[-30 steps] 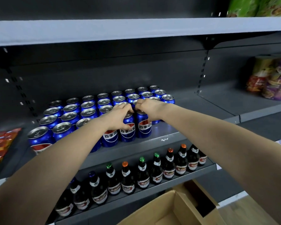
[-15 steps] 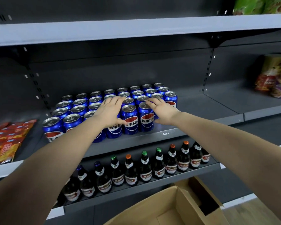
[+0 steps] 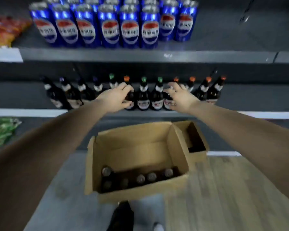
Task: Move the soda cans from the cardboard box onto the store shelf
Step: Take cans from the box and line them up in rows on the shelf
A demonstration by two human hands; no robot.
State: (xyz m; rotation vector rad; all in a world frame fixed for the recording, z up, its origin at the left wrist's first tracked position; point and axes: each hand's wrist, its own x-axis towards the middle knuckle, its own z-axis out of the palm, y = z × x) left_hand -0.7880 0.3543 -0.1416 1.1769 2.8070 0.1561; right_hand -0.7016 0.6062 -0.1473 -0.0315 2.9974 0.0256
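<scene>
upper shelf [image 3: 140, 55]: blue cans [image 3: 110, 29], snack bags [image 3: 5, 30] | lower shelf [image 3: 140, 114]: bottles [image 3: 143, 99] | floor [image 3: 232, 189]: cardboard box [image 3: 140, 147]

head cam | looks forward-down | shelf [image 3: 140, 55] ahead | cardboard box [image 3: 137, 147] below, near

Your left grip [image 3: 114, 98] and right grip [image 3: 180, 97] are bare hands, smeared by motion blur. Whether a ring sits on any finger can't be told. Your left forearm [image 3: 48, 147] and right forearm [image 3: 249, 134] are bare too, uncovered from wrist to frame edge. Both arms look wide and stretched toward the lower corners, from the wide-angle lens. Bottom centre is a dark shoe [image 3: 122, 215], black or close to it, with a rounded toe and details lost in blur. Just beside it is a pale grey-blue trouser leg [image 3: 145, 212] in plain fabric. Under that, a small white patch [image 3: 157, 228] at the frame edge is too cropped to identify.
</scene>
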